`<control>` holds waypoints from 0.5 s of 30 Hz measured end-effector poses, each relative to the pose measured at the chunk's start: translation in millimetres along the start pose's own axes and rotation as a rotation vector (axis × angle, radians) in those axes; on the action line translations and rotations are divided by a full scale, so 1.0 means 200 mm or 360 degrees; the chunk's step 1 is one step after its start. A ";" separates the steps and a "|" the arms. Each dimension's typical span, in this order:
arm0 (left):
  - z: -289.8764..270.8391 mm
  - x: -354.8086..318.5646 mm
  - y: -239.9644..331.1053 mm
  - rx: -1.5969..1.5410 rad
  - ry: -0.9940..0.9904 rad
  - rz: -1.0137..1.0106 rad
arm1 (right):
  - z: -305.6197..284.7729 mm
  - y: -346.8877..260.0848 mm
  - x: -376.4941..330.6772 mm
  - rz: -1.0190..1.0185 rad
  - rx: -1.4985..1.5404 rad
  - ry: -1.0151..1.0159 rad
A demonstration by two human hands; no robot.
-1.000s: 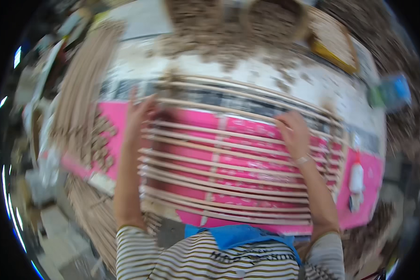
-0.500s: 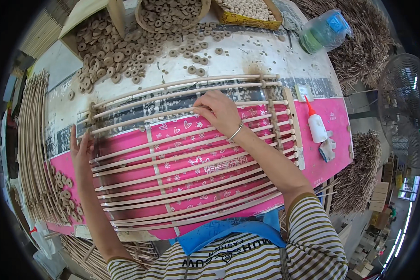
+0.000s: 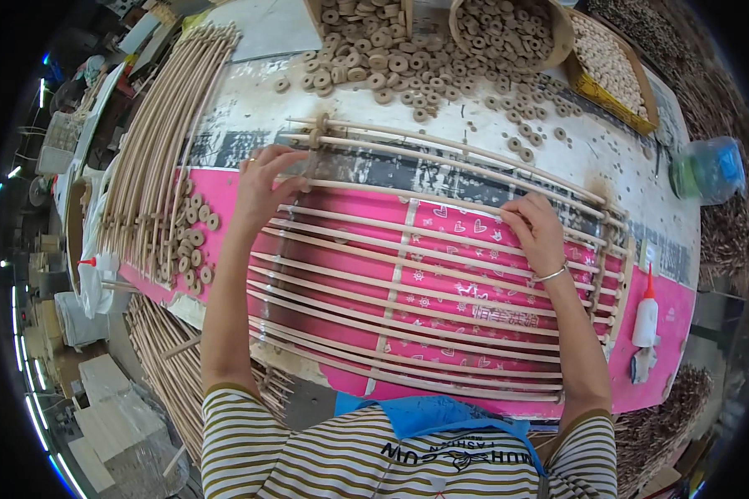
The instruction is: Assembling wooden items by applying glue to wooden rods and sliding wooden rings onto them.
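A frame of several long pale wooden rods (image 3: 441, 283) lies across the pink-covered table (image 3: 682, 316), joined by cross slats. My left hand (image 3: 266, 179) grips the frame's upper left part, fingers curled over a rod near the left cross slat. My right hand (image 3: 537, 229) rests on the rods toward the right side, fingers pressing on one rod. A bracelet sits on the right wrist.
Small wooden rings (image 3: 408, 62) lie scattered at the table's far side, with more in a box (image 3: 616, 66) and a round basket (image 3: 508, 29). A bundle of spare rods (image 3: 154, 141) lies at left. A white glue bottle (image 3: 646, 312) stands at right, a plastic container (image 3: 711, 170) beyond it.
The view has swung. My right hand has moved from the frame's upper middle to the right part. My left hand has moved up from the frame's left edge onto its upper left rods.
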State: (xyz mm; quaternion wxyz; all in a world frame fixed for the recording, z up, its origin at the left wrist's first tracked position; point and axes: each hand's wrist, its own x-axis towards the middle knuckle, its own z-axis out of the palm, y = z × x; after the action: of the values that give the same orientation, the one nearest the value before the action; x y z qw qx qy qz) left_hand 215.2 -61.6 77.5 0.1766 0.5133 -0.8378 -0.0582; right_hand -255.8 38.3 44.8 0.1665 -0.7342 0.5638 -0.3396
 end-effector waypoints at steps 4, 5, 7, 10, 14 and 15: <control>0.03 0.00 -0.01 -0.0052 -0.0048 -0.0006 | -0.01 0.01 0.02 0.0036 -0.0033 0.0016; 0.04 0.00 -0.01 -0.0047 -0.0059 -0.0015 | -0.01 0.02 0.02 0.0032 -0.0036 0.0015; 0.05 0.01 0.00 -0.0041 -0.0071 -0.0026 | -0.02 0.02 0.03 0.0026 -0.0038 0.0013; 0.05 0.03 0.04 -0.0102 0.0020 -0.0081 | -0.02 0.03 0.04 -0.0025 -0.0067 -0.0010; 0.05 0.04 0.02 -0.0064 -0.0050 -0.0104 | -0.01 0.04 0.04 -0.0045 -0.0111 -0.0015; 0.05 0.05 0.02 -0.0057 -0.0043 -0.0107 | -0.01 0.04 0.04 -0.0051 -0.0131 -0.0013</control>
State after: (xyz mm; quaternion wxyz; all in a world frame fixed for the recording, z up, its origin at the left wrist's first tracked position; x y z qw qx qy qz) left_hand 204.1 -68.7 71.2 0.1724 0.5370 -0.8213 -0.0859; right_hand -262.1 27.8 43.6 0.1330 -0.7508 0.5648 -0.3157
